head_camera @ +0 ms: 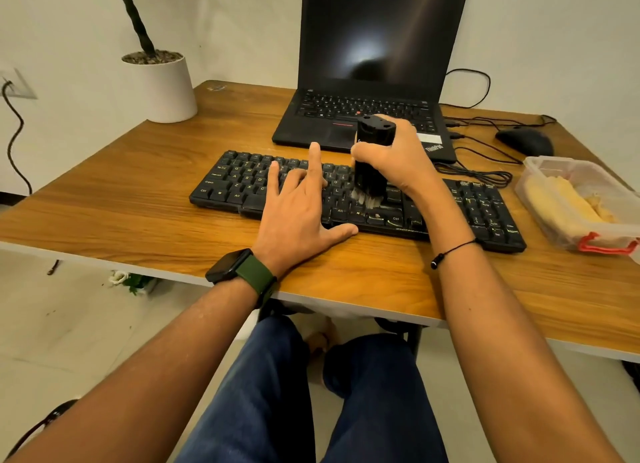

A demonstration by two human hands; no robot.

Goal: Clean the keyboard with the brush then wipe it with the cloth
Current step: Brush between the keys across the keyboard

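Note:
A black keyboard (239, 185) lies across the wooden desk (138, 192) in front of me. My right hand (398, 157) grips a black brush (372, 144) held upright, its pale bristles pressed on the keys right of the keyboard's middle. My left hand (298, 213) rests flat on the keyboard's middle with fingers spread, thumb along the front edge, holding nothing. A yellow cloth (561, 203) lies inside a clear plastic container (540, 164) at the desk's right edge.
An open black laptop (374, 47) stands just behind the keyboard. A black mouse (524, 140) and tangled cables (478, 171) lie at the back right. A white plant pot (166, 88) stands at the back left corner.

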